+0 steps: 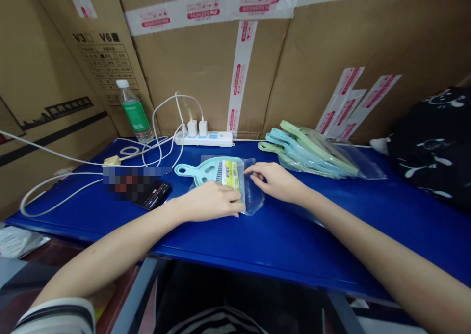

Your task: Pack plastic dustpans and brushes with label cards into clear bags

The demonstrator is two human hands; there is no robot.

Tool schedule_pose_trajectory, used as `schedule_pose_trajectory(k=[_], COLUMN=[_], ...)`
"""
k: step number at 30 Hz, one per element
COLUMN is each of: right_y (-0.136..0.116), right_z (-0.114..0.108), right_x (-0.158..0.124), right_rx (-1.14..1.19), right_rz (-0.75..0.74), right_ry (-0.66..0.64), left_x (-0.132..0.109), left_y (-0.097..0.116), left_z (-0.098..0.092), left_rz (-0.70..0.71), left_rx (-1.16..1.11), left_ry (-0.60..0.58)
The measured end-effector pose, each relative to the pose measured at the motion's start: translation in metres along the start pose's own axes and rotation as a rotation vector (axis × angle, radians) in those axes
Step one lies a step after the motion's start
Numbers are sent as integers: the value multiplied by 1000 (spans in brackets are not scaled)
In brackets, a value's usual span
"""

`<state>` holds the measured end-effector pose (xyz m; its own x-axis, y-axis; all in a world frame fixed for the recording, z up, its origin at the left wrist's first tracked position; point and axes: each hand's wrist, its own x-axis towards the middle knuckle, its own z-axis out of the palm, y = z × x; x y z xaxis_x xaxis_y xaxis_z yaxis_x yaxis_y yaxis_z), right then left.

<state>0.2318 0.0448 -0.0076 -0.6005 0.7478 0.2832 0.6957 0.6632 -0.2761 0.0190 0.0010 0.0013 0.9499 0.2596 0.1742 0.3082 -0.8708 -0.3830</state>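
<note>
1. Main item: a teal plastic dustpan (208, 169) sealed in a clear plastic bag (253, 196), lying flat on a blue table (294, 238), its handle sticking out to the left.
2. The left hand (209, 201) is resting on the bag's lower part, fingers over the packet, no tight grip that I can see. The right hand (275, 182) is narrow and slightly curled, with fingertips on the bag's upper right side.
3. A yellow-green label (231, 177) sits on the dustpan, partly covered by the left hand. Print's too small to read.
4. Behind the bag: a white power strip (204, 139) with two white chargers (196, 127).
5. Left of the bag: a water bottle (134, 112) with an unreadable green label, and a black phone (156, 194) partly hidden by a pixelated patch (128, 183).
6. Right of the bag: a pile of bagged teal and pale green dustpans (312, 152).
7. Behind it all, a cardboard box (105, 59) shows "V3" and "V6".
</note>
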Motion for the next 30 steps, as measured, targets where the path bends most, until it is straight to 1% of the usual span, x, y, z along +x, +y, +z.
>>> schedule_pose_trajectory(k=[4,7,11,16,19,22,26,30], right_y=[-4,-3,1,6,2,-7,-21,-30], right_z=[0,1,1,5,9,10,5,-1], right_x=[1,1,1,3,3,2,1,0], right_rx=[54,96,138,177,144,76,-22,-137], right_rz=[97,123,90,35,31,47,149,255], right_ry=[12,33,50,-7,-39,-68,-144,-103], left_x=[1,1,1,0,0,1,2,3], left_y=[4,5,4,4,5,8,12,15], left_z=[-1,-2,-1,3,4,4,4,3], left_rz=[26,29,34,54,69,91,113,119], left_rx=[-22,-25,-19,-3,-7,-25,-40,-41], left_ry=[8,15,43,87,109,138,174,176])
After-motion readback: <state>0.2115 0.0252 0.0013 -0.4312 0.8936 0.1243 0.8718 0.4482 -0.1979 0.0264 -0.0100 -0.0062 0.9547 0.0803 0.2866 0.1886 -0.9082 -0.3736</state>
